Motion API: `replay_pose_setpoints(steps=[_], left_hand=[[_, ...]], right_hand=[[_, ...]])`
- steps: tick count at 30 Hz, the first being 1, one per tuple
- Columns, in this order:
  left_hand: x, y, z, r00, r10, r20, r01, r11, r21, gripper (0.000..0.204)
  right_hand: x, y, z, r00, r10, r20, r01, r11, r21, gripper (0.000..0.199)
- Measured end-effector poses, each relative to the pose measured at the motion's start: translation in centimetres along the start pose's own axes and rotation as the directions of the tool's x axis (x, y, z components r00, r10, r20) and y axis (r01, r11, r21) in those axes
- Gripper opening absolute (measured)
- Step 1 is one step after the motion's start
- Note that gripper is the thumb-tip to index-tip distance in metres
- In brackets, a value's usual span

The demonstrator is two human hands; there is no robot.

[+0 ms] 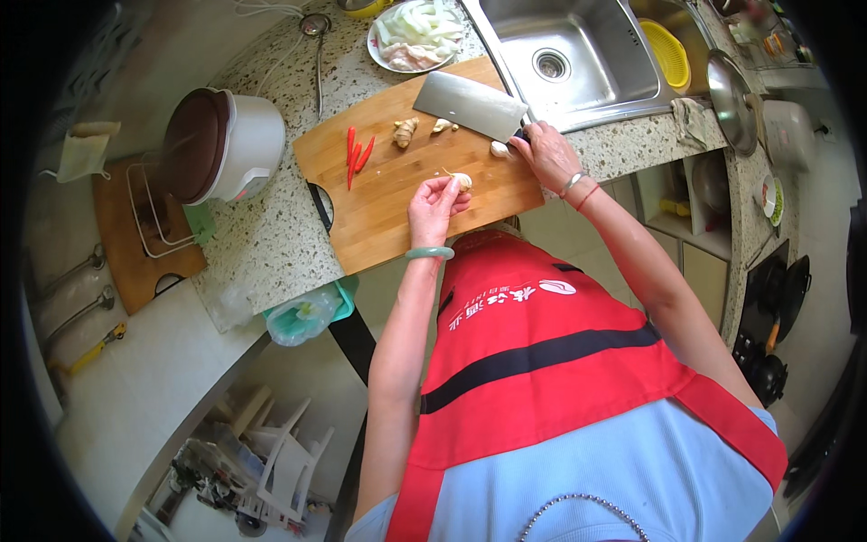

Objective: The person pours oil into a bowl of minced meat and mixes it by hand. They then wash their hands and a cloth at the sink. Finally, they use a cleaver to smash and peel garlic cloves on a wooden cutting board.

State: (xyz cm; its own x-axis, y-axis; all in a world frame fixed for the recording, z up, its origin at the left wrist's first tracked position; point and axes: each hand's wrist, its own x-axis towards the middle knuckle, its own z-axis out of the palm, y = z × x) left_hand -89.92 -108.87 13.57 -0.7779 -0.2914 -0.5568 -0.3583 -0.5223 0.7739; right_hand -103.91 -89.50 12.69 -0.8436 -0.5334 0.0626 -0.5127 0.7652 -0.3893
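Chillies (pixel 356 154) on board (pixel 397 217), left of ginger (pixel 405 132)

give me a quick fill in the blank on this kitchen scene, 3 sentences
1. The right hand grips the handle of a ____, its blade lying flat on the cutting board.
2. The left hand holds a garlic clove over the ____.
3. The red chillies lie on the board to the ____ of the ginger.

Missing words: cleaver; cutting board; left

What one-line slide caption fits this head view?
Left hand holds a garlic clove on the cutting board; right hand grips a cleaver.
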Motion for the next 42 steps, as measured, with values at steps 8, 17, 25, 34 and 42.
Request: replay_pose_setpoints(steps=[8, 17, 25, 34, 42], left_hand=[[-1.5, 2.1, 1.4, 0.993, 0.121, 0.012, -0.121, 0.992, -0.026, 0.018], [-2.4, 3.7, 0.9, 0.975, 0.217, 0.052, -0.223, 0.947, 0.229, 0.01], [-1.9, 3.1, 0.4, 0.982, 0.173, 0.074, -0.187, 0.944, 0.274, 0.006], [-2.2, 2.8, 0.5, 0.981, 0.181, 0.072, -0.193, 0.956, 0.219, 0.009], [-3.2, 3.8, 0.9, 0.983, 0.162, 0.091, -0.18, 0.954, 0.241, 0.015]], right_hand=[[-1.2, -7.4, -3.5, 0.994, 0.035, 0.107, -0.103, 0.672, 0.734, 0.021], [-1.5, -8.8, -3.1, 0.986, -0.014, 0.164, -0.115, 0.655, 0.747, 0.019], [-1.8, -8.9, -3.5, 0.97, -0.015, 0.243, -0.175, 0.65, 0.739, 0.018], [-1.6, -8.3, -3.6, 0.881, -0.032, 0.472, -0.441, 0.307, 0.844, 0.03], [-1.8, -9.0, -3.7, 0.904, 0.049, 0.426, -0.419, 0.31, 0.854, 0.028]])
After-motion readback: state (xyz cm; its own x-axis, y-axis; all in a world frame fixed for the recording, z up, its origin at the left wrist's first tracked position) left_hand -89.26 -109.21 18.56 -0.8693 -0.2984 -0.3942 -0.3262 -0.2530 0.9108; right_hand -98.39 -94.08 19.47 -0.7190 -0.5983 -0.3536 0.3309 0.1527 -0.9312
